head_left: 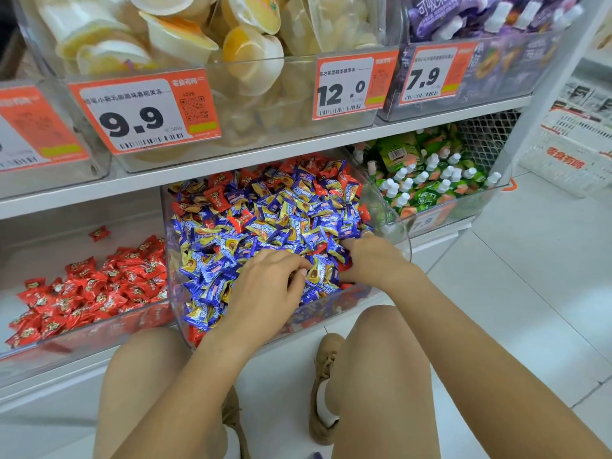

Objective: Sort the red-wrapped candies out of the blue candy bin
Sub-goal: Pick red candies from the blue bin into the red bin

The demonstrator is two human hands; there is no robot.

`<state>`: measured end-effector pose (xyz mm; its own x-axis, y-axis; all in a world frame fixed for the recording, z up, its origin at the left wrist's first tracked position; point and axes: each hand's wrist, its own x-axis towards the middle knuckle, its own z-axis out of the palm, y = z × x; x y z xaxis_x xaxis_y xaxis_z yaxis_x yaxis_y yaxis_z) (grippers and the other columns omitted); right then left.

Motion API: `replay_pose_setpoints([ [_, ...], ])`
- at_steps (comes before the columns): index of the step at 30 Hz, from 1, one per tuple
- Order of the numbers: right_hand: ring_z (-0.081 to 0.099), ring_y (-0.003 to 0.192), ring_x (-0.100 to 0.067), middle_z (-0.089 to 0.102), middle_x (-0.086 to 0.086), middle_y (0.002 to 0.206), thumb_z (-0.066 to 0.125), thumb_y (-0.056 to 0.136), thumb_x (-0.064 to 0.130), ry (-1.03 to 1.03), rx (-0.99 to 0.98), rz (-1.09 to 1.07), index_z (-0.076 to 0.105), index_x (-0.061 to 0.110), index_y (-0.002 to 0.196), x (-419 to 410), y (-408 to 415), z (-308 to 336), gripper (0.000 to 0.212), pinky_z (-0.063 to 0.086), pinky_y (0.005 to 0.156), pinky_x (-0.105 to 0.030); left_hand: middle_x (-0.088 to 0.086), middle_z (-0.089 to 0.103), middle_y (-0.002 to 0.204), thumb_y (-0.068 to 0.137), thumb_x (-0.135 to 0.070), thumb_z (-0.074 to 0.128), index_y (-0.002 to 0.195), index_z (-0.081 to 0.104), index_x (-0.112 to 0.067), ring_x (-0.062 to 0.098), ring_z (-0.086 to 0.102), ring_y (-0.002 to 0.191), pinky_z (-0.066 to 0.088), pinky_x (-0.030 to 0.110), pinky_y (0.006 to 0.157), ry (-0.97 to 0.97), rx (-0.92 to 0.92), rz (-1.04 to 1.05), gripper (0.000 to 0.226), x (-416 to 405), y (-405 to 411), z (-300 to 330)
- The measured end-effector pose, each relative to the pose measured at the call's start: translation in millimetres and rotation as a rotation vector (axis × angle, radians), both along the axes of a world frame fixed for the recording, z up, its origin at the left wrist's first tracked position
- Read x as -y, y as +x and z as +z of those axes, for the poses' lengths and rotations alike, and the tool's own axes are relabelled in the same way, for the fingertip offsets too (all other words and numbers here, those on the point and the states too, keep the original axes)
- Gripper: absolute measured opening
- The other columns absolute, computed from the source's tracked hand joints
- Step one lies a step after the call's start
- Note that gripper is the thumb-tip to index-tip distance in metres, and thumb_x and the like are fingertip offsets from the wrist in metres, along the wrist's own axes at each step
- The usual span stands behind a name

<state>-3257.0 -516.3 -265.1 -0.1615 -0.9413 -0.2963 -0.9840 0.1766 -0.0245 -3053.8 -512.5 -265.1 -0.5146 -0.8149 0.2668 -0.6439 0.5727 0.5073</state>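
Observation:
The clear blue candy bin on the lower shelf is heaped with blue-and-gold wrapped candies. Red-wrapped candies are mixed in, mostly toward the back. Both hands are inside the bin at its front. My left hand lies on the pile with fingers curled toward the thumb, and its palm is hidden. My right hand is pushed into the candies with its fingertips buried; a bit of red wrapper shows beside it. To the left is a clear bin of red candies.
A clear bin of green drink pouches sits to the right. The shelf above holds jelly-cup bins with orange price tags. One red candy lies alone at the back of the left bin. My knees and shoes are on the white tile floor below.

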Motion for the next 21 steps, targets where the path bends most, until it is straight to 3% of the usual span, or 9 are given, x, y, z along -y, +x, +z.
replay_pose_setpoints([
  [6, 0.057, 0.096, -0.034, 0.061, -0.018, 0.105, 0.064, 0.082, 0.021, -0.151, 0.121, -0.041, 0.058, 0.009, 0.111, 2, 8, -6, 0.032, 0.042, 0.072, -0.034, -0.010, 0.068, 0.099, 0.094, -0.020, 0.056, 0.103, 0.070, -0.022, 0.014, 0.053, 0.098, 0.031, 0.022, 0.085, 0.004, -0.003, -0.001, 0.017, -1, 2, 0],
  [9, 0.056, 0.095, -0.033, 0.062, -0.018, 0.096, 0.062, 0.082, 0.014, -0.173, 0.192, -0.026, 0.062, 0.006, 0.100, -3, 3, 1, 0.020, 0.035, 0.067, -0.031, -0.011, 0.068, 0.100, 0.094, -0.019, 0.055, 0.102, 0.070, -0.023, 0.015, 0.053, 0.099, 0.037, 0.028, 0.089, 0.022, -0.023, -0.005, 0.017, 0, 7, 1],
  [11, 0.054, 0.084, -0.032, 0.059, -0.014, 0.081, 0.058, 0.083, 0.010, -0.235, 0.240, -0.076, 0.060, 0.008, 0.082, -5, -5, 7, 0.003, 0.031, 0.062, -0.029, -0.012, 0.067, 0.099, 0.094, -0.019, 0.055, 0.101, 0.070, -0.023, 0.014, 0.052, 0.099, 0.039, 0.032, 0.092, 0.034, -0.042, -0.003, 0.017, 1, 9, 4],
  [12, 0.052, 0.079, -0.030, 0.057, -0.011, 0.076, 0.057, 0.084, 0.010, -0.260, 0.256, -0.109, 0.058, 0.011, 0.077, -7, -10, 11, 0.008, 0.031, 0.061, -0.029, -0.012, 0.068, 0.098, 0.094, -0.019, 0.055, 0.100, 0.071, -0.023, 0.014, 0.052, 0.099, 0.040, 0.033, 0.092, 0.037, -0.052, 0.000, 0.017, 1, 10, 5],
  [16, 0.060, 0.089, -0.029, 0.067, -0.013, 0.092, 0.059, 0.088, 0.015, -0.218, 0.210, -0.088, 0.068, 0.009, 0.098, -15, -20, 14, 0.016, 0.035, 0.064, -0.027, -0.011, 0.068, 0.098, 0.094, -0.019, 0.056, 0.098, 0.071, -0.022, 0.015, 0.053, 0.099, 0.040, 0.034, 0.091, 0.029, -0.055, 0.002, 0.016, 3, 7, 5],
  [21, 0.061, 0.091, -0.029, 0.067, -0.015, 0.096, 0.061, 0.086, 0.015, -0.092, 0.211, -0.029, 0.067, 0.006, 0.105, -9, -10, 5, 0.022, 0.044, 0.067, -0.030, -0.009, 0.068, 0.099, 0.094, -0.019, 0.056, 0.101, 0.070, -0.021, 0.016, 0.054, 0.100, 0.040, 0.032, 0.091, 0.030, -0.052, -0.007, 0.016, -1, 7, 3],
])
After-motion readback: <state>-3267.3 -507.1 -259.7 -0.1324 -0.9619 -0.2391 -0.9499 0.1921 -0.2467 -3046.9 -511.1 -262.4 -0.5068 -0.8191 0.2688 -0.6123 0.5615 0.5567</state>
